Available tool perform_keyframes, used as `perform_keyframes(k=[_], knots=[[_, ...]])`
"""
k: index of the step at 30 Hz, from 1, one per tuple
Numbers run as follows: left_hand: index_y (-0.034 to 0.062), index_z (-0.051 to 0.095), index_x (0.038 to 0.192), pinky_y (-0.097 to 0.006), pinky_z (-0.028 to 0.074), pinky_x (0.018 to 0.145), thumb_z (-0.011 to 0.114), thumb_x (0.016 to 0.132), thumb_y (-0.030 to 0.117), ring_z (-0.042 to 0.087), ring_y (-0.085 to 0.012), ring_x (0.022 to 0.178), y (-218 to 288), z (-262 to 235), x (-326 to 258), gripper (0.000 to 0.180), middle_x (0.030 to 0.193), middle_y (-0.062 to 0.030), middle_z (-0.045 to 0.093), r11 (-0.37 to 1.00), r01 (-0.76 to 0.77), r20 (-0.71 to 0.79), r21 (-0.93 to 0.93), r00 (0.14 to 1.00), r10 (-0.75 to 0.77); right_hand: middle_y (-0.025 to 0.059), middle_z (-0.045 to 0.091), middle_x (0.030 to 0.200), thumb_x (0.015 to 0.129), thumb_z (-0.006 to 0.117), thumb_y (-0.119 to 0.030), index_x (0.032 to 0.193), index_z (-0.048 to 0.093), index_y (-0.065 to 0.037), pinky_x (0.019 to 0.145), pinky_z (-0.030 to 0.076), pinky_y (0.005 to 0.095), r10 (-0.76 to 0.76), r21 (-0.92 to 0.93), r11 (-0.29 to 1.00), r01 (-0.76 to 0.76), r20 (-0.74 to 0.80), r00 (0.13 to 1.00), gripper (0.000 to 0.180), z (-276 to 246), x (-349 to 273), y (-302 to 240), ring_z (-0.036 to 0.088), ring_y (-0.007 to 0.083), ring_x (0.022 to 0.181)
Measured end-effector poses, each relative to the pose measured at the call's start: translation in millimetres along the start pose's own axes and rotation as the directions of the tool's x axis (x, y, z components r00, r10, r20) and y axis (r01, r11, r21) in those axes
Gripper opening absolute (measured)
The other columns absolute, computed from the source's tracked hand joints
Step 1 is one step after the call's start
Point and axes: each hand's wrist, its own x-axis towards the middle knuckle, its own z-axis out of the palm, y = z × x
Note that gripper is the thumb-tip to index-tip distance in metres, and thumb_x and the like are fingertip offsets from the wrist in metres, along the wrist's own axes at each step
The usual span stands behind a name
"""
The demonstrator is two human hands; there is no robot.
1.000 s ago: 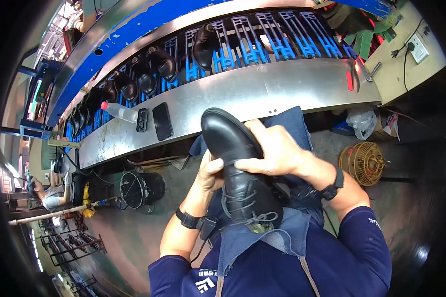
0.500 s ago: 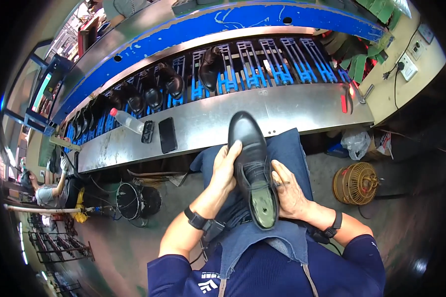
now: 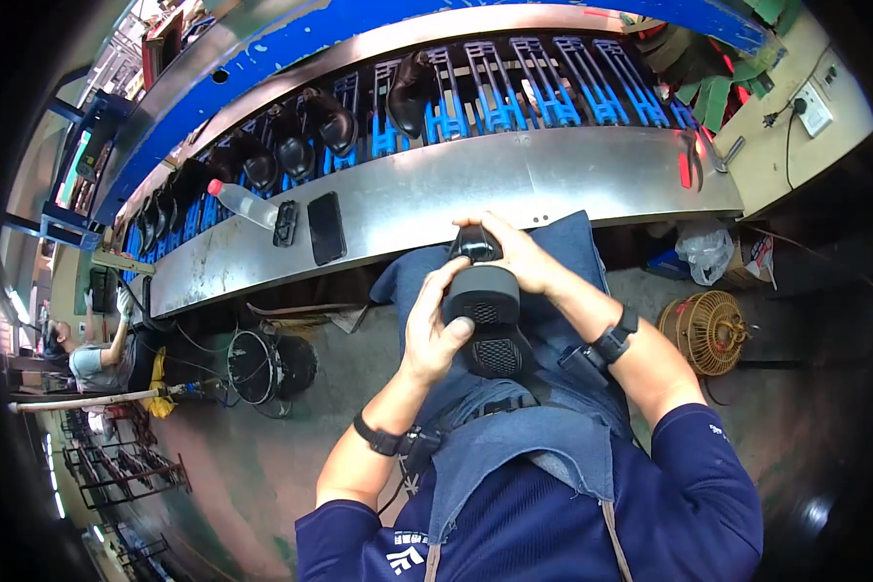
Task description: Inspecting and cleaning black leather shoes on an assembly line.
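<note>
A black lace-up shoe [image 3: 499, 355] is held over my lap, tipped so its patterned sole and thick heel face me. My left hand [image 3: 434, 333] grips it at the left side of the heel, thumb pressed on the sole. At the far side, my right hand [image 3: 514, 254] closes round the shoe's upper, its fingers bent over the dark shiny leather. The toe and the laces are mostly turned out of sight. A blue apron [image 3: 524, 441] covers my lap just below the shoe.
Ahead runs a metal ledge [image 3: 436, 194] holding a phone [image 3: 327, 228], a small black object [image 3: 284, 224], a red-capped bottle [image 3: 245, 203] and red-handled pliers [image 3: 690, 162]. Behind it, black shoes [image 3: 335, 126] sit on a blue rack. A bucket [image 3: 252, 367], a wicker cage [image 3: 706, 333] and a person [image 3: 100, 359] are farther out.
The shoe has turned from upright, with laces and insole showing, to sole and heel facing me. My right hand has moved from its right side up to the far side.
</note>
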Motion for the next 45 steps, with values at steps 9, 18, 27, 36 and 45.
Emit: perform_keyframes(k=[9, 18, 27, 36, 45], knots=[[-0.0059, 0.058, 0.125, -0.035, 0.051, 0.085, 0.083, 0.077, 0.007, 0.063, -0.0265, 0.094, -58, -3, 12, 0.055, 0.105, -0.0173, 0.065, 0.961, -0.168, 0.021, 0.222, 0.986, 0.167, 0.0146, 0.051, 0.141, 0.094, 0.066, -0.024, 0.145, 0.046, 0.0, 0.11, 0.04, 0.0368, 0.175, -0.185, 0.964, -0.19, -0.094, 0.98, 0.06, -24, 1, 61, 0.05, 0.0259, 0.132], [0.0016, 0.059, 0.127, -0.027, 0.047, 0.079, 0.079, 0.085, 0.01, 0.05, -0.0133, 0.092, -87, 6, 55, 0.047, 0.109, -0.0066, 0.051, 0.906, 0.42, -0.152, -0.053, 0.893, -0.423, 0.0132, 0.05, 0.115, 0.085, 0.075, -0.009, 0.132, 0.056, -0.001, 0.086, 0.048, 0.0327, 0.236, -0.042, 0.963, -0.266, -0.347, 0.908, 0.051, -2, -19, 12, 0.054, 0.022, 0.096], [-0.0026, 0.054, 0.124, -0.03, 0.047, 0.078, 0.08, 0.082, 0.006, 0.053, -0.017, 0.089, -102, 5, 70, 0.05, 0.107, -0.0097, 0.048, 0.899, 0.436, -0.068, -0.026, 0.897, -0.437, 0.0102, 0.049, 0.107, 0.078, 0.079, -0.002, 0.126, 0.058, 0.0, 0.078, 0.045, 0.0299, 0.298, 0.156, 0.954, -0.257, -0.37, 0.88, 0.052, -11, -9, 36, 0.05, 0.018, 0.087], [-0.0047, 0.038, 0.142, -0.044, 0.038, 0.108, 0.073, 0.089, 0.027, 0.04, -0.0366, 0.131, -99, 14, 76, 0.072, 0.144, -0.0258, 0.032, 0.834, 0.233, -0.069, 0.5, 0.971, -0.23, 0.013, 0.054, 0.136, 0.098, 0.061, -0.033, 0.121, 0.064, 0.001, 0.108, 0.039, 0.0378, 0.384, 0.585, 0.726, -0.362, 0.092, 0.919, 0.041, -66, 35, 61, 0.049, 0.0244, 0.129], [0.0, 0.02, 0.155, -0.043, 0.035, 0.115, 0.09, 0.07, 0.03, 0.039, -0.0394, 0.142, -62, 37, -40, 0.114, 0.152, -0.0279, 0.034, 0.824, 0.565, 0.223, -0.029, 0.807, -0.546, 0.0078, 0.062, 0.098, 0.088, 0.063, -0.01, 0.093, 0.073, -0.003, 0.088, 0.047, 0.0329, -0.105, 0.136, 0.989, 0.067, 0.299, 0.949, 0.014, -51, 12, -18, 0.059, 0.0199, 0.096]])
